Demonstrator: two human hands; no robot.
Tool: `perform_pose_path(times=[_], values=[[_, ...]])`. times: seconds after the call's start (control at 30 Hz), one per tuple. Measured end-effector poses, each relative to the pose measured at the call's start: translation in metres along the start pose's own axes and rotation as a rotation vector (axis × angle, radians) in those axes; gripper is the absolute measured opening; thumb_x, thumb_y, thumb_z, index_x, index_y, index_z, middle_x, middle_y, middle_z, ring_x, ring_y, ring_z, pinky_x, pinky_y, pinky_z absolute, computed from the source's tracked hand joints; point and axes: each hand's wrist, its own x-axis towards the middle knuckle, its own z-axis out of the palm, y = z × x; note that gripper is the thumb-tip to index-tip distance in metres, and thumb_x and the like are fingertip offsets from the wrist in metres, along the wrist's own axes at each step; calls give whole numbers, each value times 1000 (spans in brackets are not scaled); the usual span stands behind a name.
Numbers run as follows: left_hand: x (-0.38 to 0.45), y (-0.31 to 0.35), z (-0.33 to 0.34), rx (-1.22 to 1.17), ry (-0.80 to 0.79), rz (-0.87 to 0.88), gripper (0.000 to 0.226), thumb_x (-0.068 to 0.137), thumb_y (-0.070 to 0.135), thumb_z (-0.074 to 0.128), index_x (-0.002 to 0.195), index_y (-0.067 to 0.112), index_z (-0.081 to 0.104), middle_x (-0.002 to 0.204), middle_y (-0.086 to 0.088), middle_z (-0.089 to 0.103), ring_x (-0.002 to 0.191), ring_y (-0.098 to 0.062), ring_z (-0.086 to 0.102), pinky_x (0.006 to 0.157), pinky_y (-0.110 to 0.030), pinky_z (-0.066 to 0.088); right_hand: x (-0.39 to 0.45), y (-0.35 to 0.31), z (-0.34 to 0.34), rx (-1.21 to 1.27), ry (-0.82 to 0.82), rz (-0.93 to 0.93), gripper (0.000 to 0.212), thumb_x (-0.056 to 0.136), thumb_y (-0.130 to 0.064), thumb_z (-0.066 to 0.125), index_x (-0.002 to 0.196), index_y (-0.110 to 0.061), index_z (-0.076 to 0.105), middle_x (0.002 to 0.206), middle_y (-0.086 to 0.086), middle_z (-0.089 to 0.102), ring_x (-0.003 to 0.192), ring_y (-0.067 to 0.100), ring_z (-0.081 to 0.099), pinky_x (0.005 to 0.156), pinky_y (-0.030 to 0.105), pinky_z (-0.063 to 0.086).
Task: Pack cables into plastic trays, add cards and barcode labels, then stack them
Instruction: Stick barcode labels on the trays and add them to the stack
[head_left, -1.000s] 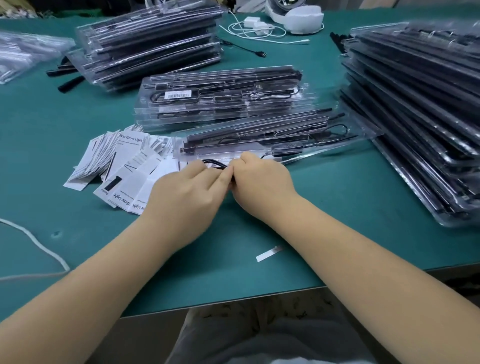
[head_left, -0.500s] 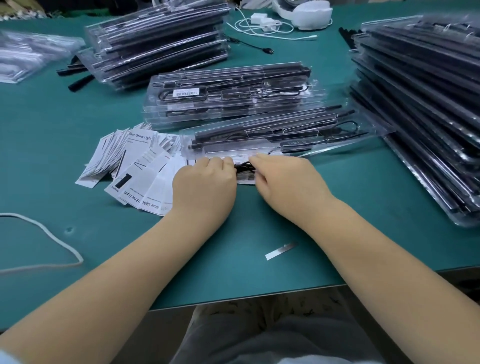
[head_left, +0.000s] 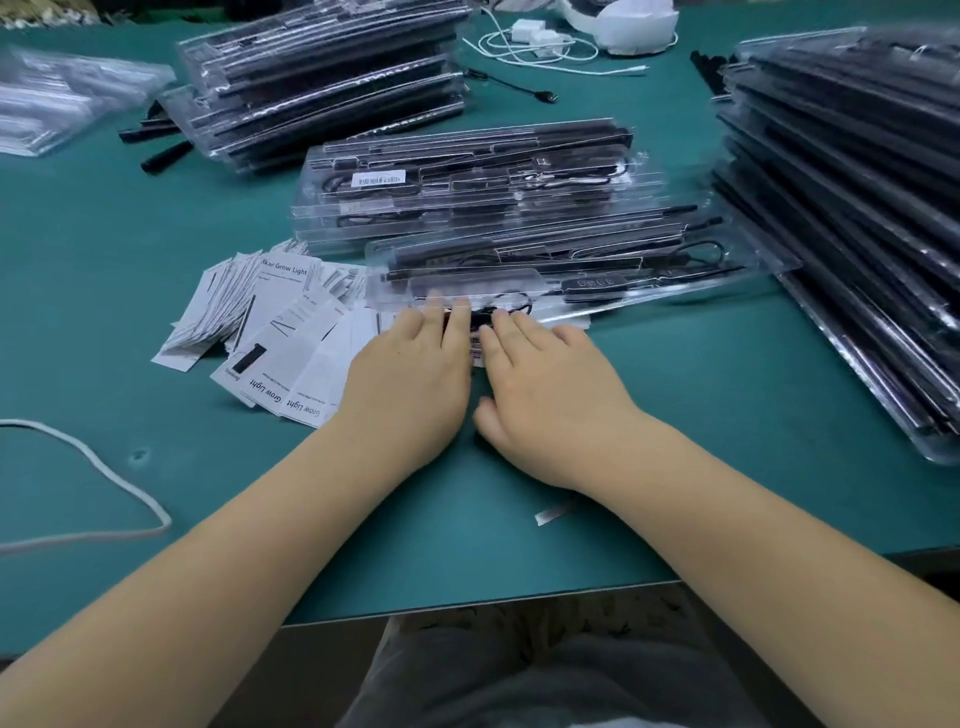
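Observation:
A clear plastic tray (head_left: 597, 265) holding black light bars and cable lies tilted in front of me on the green table (head_left: 701, 415). My left hand (head_left: 410, 374) and my right hand (head_left: 545, 384) lie side by side with straight fingers, their tips pressing a coiled black cable (head_left: 485, 314) at the tray's near edge. A barcode strip (head_left: 475, 345) shows between the hands. Behind the tray stands a stack of packed trays (head_left: 467, 182), the top one bearing a barcode label (head_left: 378, 180). White printed cards (head_left: 270, 332) lie fanned to the left.
Tall stacks of trays stand at the right (head_left: 857, 208) and far left-centre (head_left: 322, 78). Clear bags (head_left: 57, 98) lie far left. A white cord (head_left: 104, 467) loops at left; white chargers and cable (head_left: 540, 39) lie at the back. A small label strip (head_left: 553, 514) lies near the table edge.
Both hands moved forward from pinching the cable together near me; their fingers have straightened and now press the cable down at the tray's near edge.

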Motion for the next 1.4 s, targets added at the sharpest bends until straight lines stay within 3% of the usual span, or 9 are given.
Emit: perform_pose_path(times=[0.13, 0.27, 0.53, 0.73, 0.87, 1.0, 1.1, 1.17, 1.4], values=[[-7, -3, -10, 82, 54, 138, 34, 88, 12, 61, 111, -12, 62, 108, -32, 64, 86, -40, 66, 73, -35, 54, 0, 5, 2, 49, -26, 25, 67, 97, -43, 24, 150, -10, 1, 159, 7, -3, 145, 16, -2, 114, 38, 14], [-16, -2, -8, -117, -92, 60, 44, 76, 3, 72, 113, -16, 59, 118, -34, 58, 94, -42, 65, 69, -44, 56, 6, -3, 4, 60, -75, 84, 68, 97, -44, 20, 150, -8, -4, 158, 10, -10, 145, 19, -8, 112, 41, 13], [-13, -6, -2, -39, -137, -9, 73, 89, 48, 8, 151, 11, 7, 159, -5, 12, 131, -24, 27, 100, -35, 25, 4, 0, 3, 89, -79, 57, 69, 95, -42, 22, 150, -8, -2, 158, 10, -9, 145, 20, -8, 111, 43, 16], [-5, -5, -4, -57, -219, -63, 78, 80, 59, 11, 147, 21, 25, 154, -1, 27, 123, -23, 35, 91, -37, 29, -2, 4, 0, 116, -54, 5, 66, 95, -38, 26, 150, -7, 8, 159, 9, 1, 145, 17, 0, 111, 39, 16], [-1, 0, -10, -71, -41, -30, 47, 84, 47, 41, 97, 8, 63, 103, -8, 67, 79, -27, 53, 65, -36, 41, -2, 4, -3, 160, -3, 8, 60, 92, -37, 33, 145, -8, 27, 154, 9, 23, 140, 20, 16, 108, 37, 23], [-12, -6, -19, -89, 134, -88, 27, 75, 25, 68, 55, 9, 59, 50, -6, 56, 42, -26, 52, 45, -22, 26, -5, -5, -8, 186, 57, -47, 54, 89, -30, 42, 137, -5, 41, 130, 10, 44, 121, 26, 34, 96, 33, 31], [-17, -2, -18, -58, -36, -130, 37, 90, 40, 46, 102, 10, 64, 96, -8, 68, 80, -28, 61, 52, -31, 36, -4, -14, -3, 105, -11, -52, 60, 92, -30, 33, 144, -2, 24, 141, 14, 33, 130, 27, 27, 105, 36, 27], [-16, 1, -12, 13, -162, -111, 55, 94, 48, 25, 136, 14, 36, 143, -3, 43, 116, -23, 45, 75, -35, 42, -3, -16, 1, 70, -56, -22, 63, 96, -31, 24, 148, -1, 7, 154, 16, 14, 142, 27, 12, 114, 40, 14], [-21, -4, -10, 16, -307, -45, 76, 84, 53, -5, 149, 14, 7, 160, -2, -1, 139, -19, 13, 100, -35, 26, -1, -8, 4, 149, -110, 50, 72, 89, -44, 21, 150, -13, 1, 158, 11, -6, 145, 19, -7, 111, 53, 3]])
